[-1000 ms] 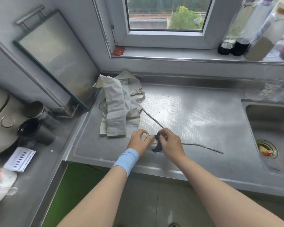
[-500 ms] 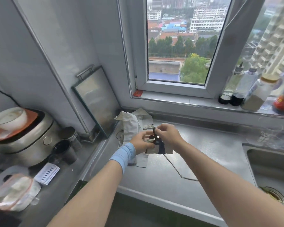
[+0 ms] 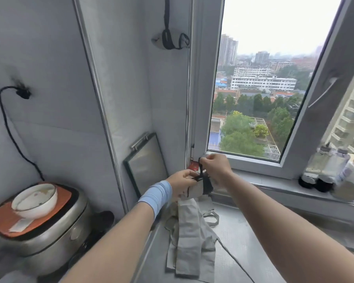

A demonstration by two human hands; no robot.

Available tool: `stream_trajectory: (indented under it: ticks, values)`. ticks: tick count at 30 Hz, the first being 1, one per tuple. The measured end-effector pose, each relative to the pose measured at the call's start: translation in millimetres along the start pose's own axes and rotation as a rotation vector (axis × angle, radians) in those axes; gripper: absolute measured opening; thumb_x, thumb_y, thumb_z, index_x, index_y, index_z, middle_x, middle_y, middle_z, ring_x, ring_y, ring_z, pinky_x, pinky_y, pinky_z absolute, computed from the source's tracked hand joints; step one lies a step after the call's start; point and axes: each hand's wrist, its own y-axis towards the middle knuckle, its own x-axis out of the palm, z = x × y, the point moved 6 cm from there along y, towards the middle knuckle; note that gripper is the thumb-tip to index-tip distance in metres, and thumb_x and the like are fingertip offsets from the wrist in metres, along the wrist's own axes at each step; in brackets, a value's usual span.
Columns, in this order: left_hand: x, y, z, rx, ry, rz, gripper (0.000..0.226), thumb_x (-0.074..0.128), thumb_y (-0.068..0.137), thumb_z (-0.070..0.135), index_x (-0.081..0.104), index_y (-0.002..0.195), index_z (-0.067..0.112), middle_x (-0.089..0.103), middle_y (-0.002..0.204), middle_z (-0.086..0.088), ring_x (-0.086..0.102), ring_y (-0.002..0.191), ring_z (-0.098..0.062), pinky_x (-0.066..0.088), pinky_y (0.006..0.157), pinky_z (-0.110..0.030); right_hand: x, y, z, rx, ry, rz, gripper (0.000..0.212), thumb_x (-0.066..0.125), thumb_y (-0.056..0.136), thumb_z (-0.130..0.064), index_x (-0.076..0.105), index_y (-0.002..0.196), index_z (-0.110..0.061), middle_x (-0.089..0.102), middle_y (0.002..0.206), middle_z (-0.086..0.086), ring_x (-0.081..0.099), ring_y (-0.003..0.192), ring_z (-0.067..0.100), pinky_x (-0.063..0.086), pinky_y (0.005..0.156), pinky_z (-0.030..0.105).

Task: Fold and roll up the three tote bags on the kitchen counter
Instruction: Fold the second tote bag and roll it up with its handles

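Bags [image 3: 189, 235] lie under the fingers [image 3: 188, 175], bowl [image 3: 34, 201] on cooker [image 3: 49, 240] far left. Left hand [image 3: 181, 184] holds rolled bag [image 3: 196, 192]; right hand [image 3: 216, 168] pinches strap [image 3: 201, 173].

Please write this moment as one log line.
left hand: holds rolled bag | right hand: pinches strap | other bags: lie on counter

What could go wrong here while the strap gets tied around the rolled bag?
The rolled tote bag is held in mid-air, so if the left hand slackens while the right hand pulls the dark strap, it may unroll. The thin cord trailing on the counter beside the folded bags might snag and drag them.
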Motion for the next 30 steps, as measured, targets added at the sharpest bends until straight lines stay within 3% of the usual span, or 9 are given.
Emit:
stream_trajectory:
  ticks: [2, 5, 10, 13, 16, 22, 24, 26, 30]
  values:
    - [-24.7, 14.3, 11.8, 0.009, 0.081, -0.006, 0.034, 0.058, 0.087, 0.008, 0.058, 0.12, 0.016, 0.062, 0.1, -0.002, 0.058, 0.09, -0.016, 0.048, 0.074, -0.022, 8.6, 9.0, -31.2, -0.023, -0.022, -0.015, 0.025, 0.065, 0.073, -0.027, 0.07, 0.072, -0.003, 0.066, 0.06, 0.011, 0.064, 0.06, 0.022, 0.058, 0.064, 0.04]
    - [-59.4, 31.1, 29.3, 0.087, 0.021, 0.171, 0.021, 0.054, 0.071, 0.023, 0.066, 0.088, 0.023, 0.068, 0.095, -0.008, 0.06, 0.09, -0.025, 0.051, 0.084, -0.04, 12.5, 26.9, -66.7, -0.027, -0.023, -0.02, 0.022, 0.07, 0.071, -0.025, 0.071, 0.073, -0.003, 0.07, 0.066, 0.013, 0.066, 0.062, 0.023, 0.059, 0.064, 0.038]
    - [-120.2, 56.4, 64.2, 0.285, -0.026, 0.443, 0.032, 0.063, 0.075, 0.056, 0.074, 0.078, 0.027, 0.071, 0.072, 0.008, 0.063, 0.073, -0.015, 0.051, 0.078, -0.031, 5.0, 61.4, -123.9, -0.064, 0.009, 0.013, 0.016, 0.074, 0.073, -0.021, 0.066, 0.06, -0.016, 0.065, 0.057, 0.004, 0.062, 0.057, 0.02, 0.051, 0.054, 0.03]
    - [-145.1, 71.9, 87.3, 0.305, -0.015, 0.459, 0.023, 0.066, 0.07, 0.054, 0.075, 0.077, 0.035, 0.074, 0.078, 0.013, 0.07, 0.082, -0.014, 0.056, 0.084, -0.035, -5.2, 81.1, -148.5, -0.08, 0.042, 0.003, 0.015, 0.078, 0.074, -0.022, 0.068, 0.067, -0.013, 0.069, 0.063, 0.007, 0.061, 0.052, 0.017, 0.052, 0.055, 0.029]
    - [-174.6, 81.8, 123.6, 0.37, -0.024, 0.554, 0.015, 0.068, 0.078, 0.041, 0.075, 0.076, 0.028, 0.074, 0.077, 0.008, 0.068, 0.08, -0.018, 0.056, 0.081, -0.034, -17.5, 103.8, -179.9, -0.14, 0.098, 0.002, 0.017, 0.078, 0.077, -0.027, 0.073, 0.077, -0.011, 0.075, 0.073, 0.005, 0.062, 0.055, 0.014, 0.055, 0.057, 0.026]
    - [-225.9, 92.7, 187.0, 0.435, -0.04, 0.679, 0.016, 0.063, 0.086, 0.029, 0.074, 0.086, 0.018, 0.072, 0.083, 0.001, 0.065, 0.082, -0.022, 0.052, 0.075, -0.028, -31.3, 138.6, -237.3, -0.237, 0.147, -0.071, 0.021, 0.065, 0.092, -0.031, 0.072, 0.1, -0.013, 0.075, 0.095, 0.007, 0.071, 0.088, 0.023, 0.06, 0.082, 0.039]
    - [-242.9, 96.3, 207.3, 0.44, -0.116, 0.72, 0.016, 0.065, 0.085, 0.028, 0.077, 0.09, 0.018, 0.073, 0.086, 0.001, 0.065, 0.086, -0.021, 0.05, 0.073, -0.026, -37.5, 146.8, -259.9, -0.266, 0.19, -0.041, 0.022, 0.059, 0.097, -0.029, 0.069, 0.106, -0.012, 0.073, 0.097, 0.008, 0.07, 0.087, 0.022, 0.06, 0.074, 0.036]
    - [-258.1, 98.7, 228.9, 0.441, -0.181, 0.751, 0.016, 0.067, 0.086, 0.026, 0.078, 0.093, 0.017, 0.073, 0.088, 0.0, 0.065, 0.087, -0.021, 0.05, 0.074, -0.026, -45.8, 151.0, -285.3, -0.33, 0.223, 0.035, 0.019, 0.056, 0.099, -0.029, 0.068, 0.101, -0.014, 0.071, 0.093, 0.007, 0.069, 0.082, 0.021, 0.059, 0.064, 0.034]
    - [-288.1, 104.9, 274.4, 0.425, -0.192, 0.75, 0.019, 0.063, 0.088, 0.024, 0.073, 0.098, 0.011, 0.066, 0.09, -0.001, 0.058, 0.084, -0.023, 0.05, 0.078, -0.031, -63.3, 160.9, -337.4, -0.504, 0.194, 0.216, 0.018, 0.057, 0.095, -0.033, 0.07, 0.087, -0.023, 0.069, 0.083, -0.003, 0.067, 0.079, 0.019, 0.061, 0.072, 0.044]
